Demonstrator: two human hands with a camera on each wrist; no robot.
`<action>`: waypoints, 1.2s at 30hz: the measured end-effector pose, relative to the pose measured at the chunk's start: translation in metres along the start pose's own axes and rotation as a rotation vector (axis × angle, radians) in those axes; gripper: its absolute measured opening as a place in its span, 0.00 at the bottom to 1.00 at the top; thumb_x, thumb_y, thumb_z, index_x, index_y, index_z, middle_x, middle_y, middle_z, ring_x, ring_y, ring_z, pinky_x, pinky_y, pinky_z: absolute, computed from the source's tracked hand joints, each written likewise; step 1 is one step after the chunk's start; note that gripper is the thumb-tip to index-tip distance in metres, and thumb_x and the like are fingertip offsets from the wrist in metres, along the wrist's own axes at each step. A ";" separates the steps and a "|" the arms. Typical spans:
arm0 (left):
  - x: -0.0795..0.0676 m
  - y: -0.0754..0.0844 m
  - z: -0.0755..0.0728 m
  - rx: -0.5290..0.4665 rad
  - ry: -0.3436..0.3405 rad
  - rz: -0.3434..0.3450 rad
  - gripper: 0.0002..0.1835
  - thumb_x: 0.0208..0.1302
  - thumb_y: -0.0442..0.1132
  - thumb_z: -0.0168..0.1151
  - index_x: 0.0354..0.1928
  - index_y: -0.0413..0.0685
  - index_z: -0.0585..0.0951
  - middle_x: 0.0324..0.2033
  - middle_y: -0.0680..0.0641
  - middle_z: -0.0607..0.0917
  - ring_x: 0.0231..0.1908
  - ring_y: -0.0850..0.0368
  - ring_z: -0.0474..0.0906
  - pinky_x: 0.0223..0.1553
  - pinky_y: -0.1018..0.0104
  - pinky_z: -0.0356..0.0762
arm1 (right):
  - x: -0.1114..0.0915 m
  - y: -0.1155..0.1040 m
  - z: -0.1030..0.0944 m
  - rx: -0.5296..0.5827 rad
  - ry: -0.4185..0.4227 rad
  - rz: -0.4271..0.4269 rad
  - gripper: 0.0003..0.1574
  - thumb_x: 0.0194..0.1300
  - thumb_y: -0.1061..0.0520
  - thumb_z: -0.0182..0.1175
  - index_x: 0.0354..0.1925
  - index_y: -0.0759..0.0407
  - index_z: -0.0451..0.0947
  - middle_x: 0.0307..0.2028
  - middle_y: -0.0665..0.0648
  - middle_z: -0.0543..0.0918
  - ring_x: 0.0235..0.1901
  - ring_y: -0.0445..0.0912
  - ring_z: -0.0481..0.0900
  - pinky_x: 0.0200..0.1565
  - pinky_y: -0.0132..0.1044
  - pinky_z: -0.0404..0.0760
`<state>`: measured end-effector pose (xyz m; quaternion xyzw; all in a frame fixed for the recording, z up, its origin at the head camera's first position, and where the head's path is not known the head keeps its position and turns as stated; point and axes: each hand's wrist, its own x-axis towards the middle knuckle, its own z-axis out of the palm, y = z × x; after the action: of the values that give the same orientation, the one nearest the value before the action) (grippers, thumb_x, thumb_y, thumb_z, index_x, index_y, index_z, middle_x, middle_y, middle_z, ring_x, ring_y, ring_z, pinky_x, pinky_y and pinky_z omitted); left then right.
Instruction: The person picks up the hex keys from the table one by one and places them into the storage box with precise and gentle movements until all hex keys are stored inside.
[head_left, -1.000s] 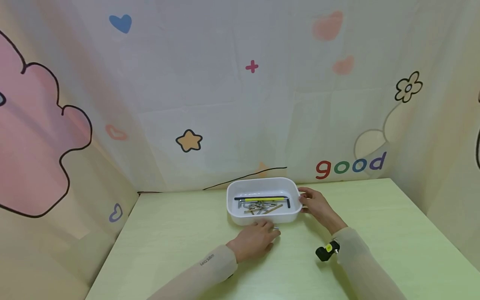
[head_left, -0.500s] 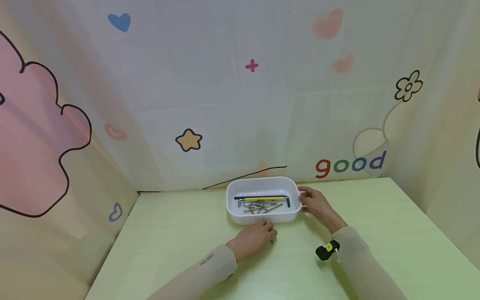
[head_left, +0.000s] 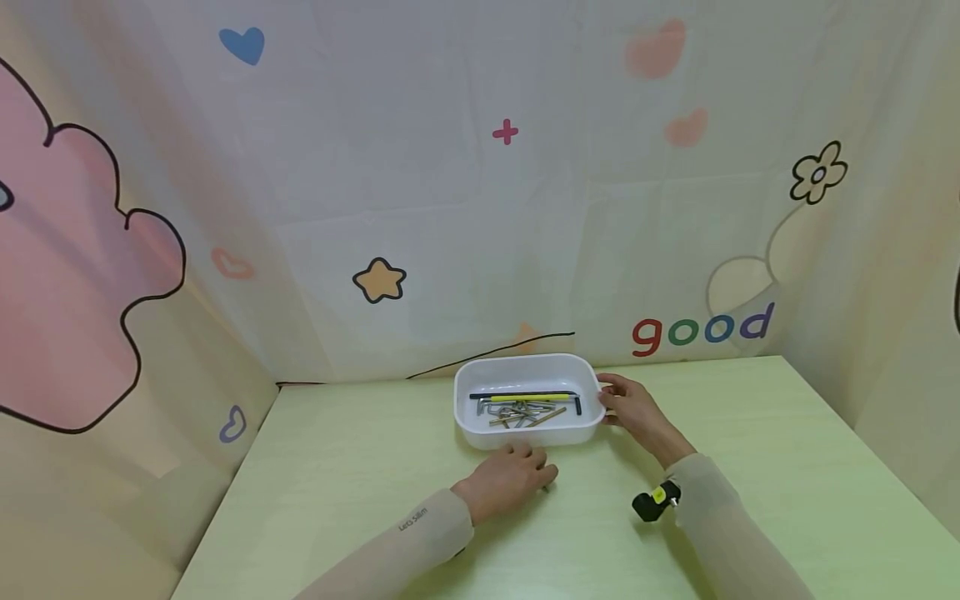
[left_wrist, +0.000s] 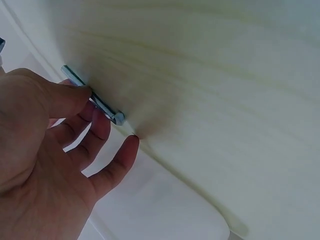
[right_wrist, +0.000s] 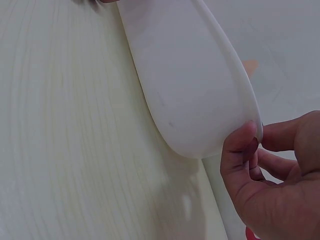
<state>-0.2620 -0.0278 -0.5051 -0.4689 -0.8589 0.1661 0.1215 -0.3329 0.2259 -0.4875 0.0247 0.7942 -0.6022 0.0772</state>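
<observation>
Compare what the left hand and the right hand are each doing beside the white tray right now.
The left hand rests on the table in front of the white tray, pinching a small silver hex key; the right hand pinches the tray's right rim instead. The left hand's other fingers are spread loosely; the right hand's curl toward the rim. The left hand is apart from the tray wall; the right touches it. Both wear beige sleeves.

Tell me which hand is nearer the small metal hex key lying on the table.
Left. The left hand pinches the hex key in its fingers; the right hand is apart, gripping the white tray rim.
</observation>
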 end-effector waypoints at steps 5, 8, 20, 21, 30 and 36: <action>-0.001 0.001 -0.001 -0.001 -0.048 0.005 0.10 0.73 0.47 0.53 0.53 0.63 0.73 0.42 0.56 0.78 0.42 0.60 0.74 0.42 0.70 0.75 | -0.001 -0.001 0.000 -0.002 0.004 0.006 0.28 0.74 0.63 0.47 0.70 0.62 0.62 0.49 0.61 0.69 0.41 0.48 0.75 0.40 0.33 0.84; -0.002 0.001 0.001 -0.025 -0.066 0.007 0.10 0.74 0.45 0.52 0.54 0.62 0.73 0.43 0.55 0.78 0.43 0.60 0.75 0.45 0.68 0.77 | -0.002 -0.002 0.001 -0.006 0.005 0.012 0.28 0.74 0.62 0.47 0.70 0.62 0.62 0.49 0.61 0.69 0.41 0.48 0.75 0.41 0.34 0.84; -0.006 -0.003 -0.008 -0.015 0.013 0.020 0.10 0.73 0.43 0.53 0.53 0.58 0.71 0.41 0.55 0.77 0.42 0.60 0.73 0.45 0.69 0.76 | -0.002 -0.002 0.001 -0.003 0.006 0.013 0.28 0.74 0.63 0.47 0.70 0.62 0.62 0.50 0.63 0.69 0.42 0.49 0.75 0.40 0.33 0.84; -0.006 -0.004 -0.009 -0.005 0.032 0.024 0.10 0.72 0.42 0.54 0.52 0.58 0.71 0.40 0.55 0.77 0.41 0.60 0.73 0.44 0.70 0.76 | -0.002 -0.002 0.001 -0.002 0.005 0.012 0.28 0.74 0.63 0.47 0.70 0.62 0.62 0.50 0.63 0.69 0.42 0.49 0.75 0.40 0.33 0.84; -0.010 -0.011 -0.024 -0.009 0.080 0.023 0.14 0.68 0.40 0.59 0.54 0.57 0.71 0.43 0.55 0.77 0.45 0.61 0.75 0.47 0.71 0.78 | -0.001 0.000 0.000 0.012 -0.008 -0.004 0.28 0.74 0.63 0.47 0.70 0.63 0.62 0.48 0.62 0.71 0.40 0.48 0.76 0.39 0.32 0.84; -0.011 -0.016 -0.034 -0.020 0.104 0.006 0.16 0.66 0.38 0.60 0.54 0.56 0.70 0.44 0.55 0.77 0.45 0.60 0.75 0.45 0.70 0.79 | -0.001 0.000 0.000 0.021 -0.013 -0.009 0.28 0.74 0.64 0.47 0.70 0.64 0.62 0.48 0.62 0.71 0.40 0.47 0.76 0.38 0.31 0.84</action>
<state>-0.2558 -0.0395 -0.4687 -0.4804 -0.8517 0.1334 0.1610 -0.3315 0.2257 -0.4875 0.0183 0.7875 -0.6109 0.0793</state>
